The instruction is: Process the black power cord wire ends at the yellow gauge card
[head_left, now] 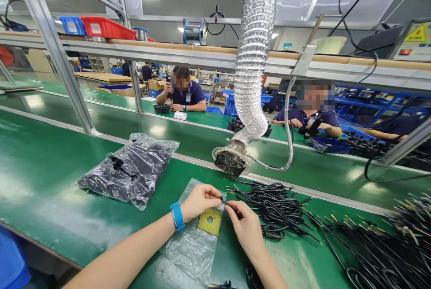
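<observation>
My left hand (200, 200) is closed, its thumb and fingers pinching a small black part (222, 199). Opposite it, my right hand (248, 226) closes around a thin black cable (230, 204) whose end meets that part. Whether the two are joined cannot be made out. Just below my fingers lies a yellow sponge (204, 222) with a round hole, on a flat clear plastic bag (190, 253). A heap of black cables (274, 201) with bare coloured wire ends lies beyond my right hand. A blue band circles my left wrist.
A clear bag of black parts (134, 170) lies at left on the green bench (40, 154). A fume extraction hose (252, 55) hangs ahead, its round fan inlet (230, 161) low over the bench. More cables (380, 248) fill the right side. Two people sit across the line.
</observation>
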The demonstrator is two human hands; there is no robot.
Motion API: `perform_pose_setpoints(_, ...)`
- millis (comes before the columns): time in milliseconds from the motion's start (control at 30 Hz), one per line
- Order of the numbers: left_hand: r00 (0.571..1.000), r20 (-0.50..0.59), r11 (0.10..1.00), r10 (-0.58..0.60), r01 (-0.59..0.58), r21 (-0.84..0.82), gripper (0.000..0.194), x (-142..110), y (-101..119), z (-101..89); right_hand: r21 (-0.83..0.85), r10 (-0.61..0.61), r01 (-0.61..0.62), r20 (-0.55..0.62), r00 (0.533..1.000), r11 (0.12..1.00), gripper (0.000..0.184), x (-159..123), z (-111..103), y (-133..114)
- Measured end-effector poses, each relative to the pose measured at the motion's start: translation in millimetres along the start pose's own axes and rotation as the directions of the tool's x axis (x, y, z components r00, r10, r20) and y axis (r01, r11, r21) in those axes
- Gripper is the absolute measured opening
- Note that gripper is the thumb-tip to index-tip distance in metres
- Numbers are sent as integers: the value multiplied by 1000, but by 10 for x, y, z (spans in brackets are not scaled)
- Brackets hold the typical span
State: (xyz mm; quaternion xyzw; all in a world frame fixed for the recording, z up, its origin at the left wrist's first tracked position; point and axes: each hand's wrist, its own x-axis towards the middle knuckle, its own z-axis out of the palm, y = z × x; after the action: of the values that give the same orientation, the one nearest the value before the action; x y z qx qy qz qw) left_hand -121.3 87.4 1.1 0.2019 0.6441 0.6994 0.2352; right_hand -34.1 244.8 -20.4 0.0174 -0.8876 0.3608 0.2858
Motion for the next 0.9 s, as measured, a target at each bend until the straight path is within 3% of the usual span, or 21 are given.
perform_pose_setpoints(167, 999, 37, 995, 10, -13, 94, 29, -42, 24, -19, -109, -109, 113, 48, 993, 988, 37, -24, -20, -72)
perform_pose_setpoints(300, 996, 76, 977, 50, -65, 205, 24, -55, -11, -23, -176, -113, 130, 107, 988, 976, 38, -27, -39, -90)
perform_pose_setpoints(600, 945, 190, 841, 268, -325, 432, 13, -115, -26, 17, -165, -98, 133, 207, 973, 977, 35, -39, -67, -85)
perform_pose_setpoints(767, 962, 151, 880, 225, -268, 392, 15, -94, 4, 21, -86, -74, 97, 236, 969, 992, 37, -6, -112, -110)
perform_pose_setpoints(900, 989, 108, 976, 104, -123, 179, 28, -51, -46, 15, -34, -11, 20, 242, 970, 999, 38, 27, -119, -96)
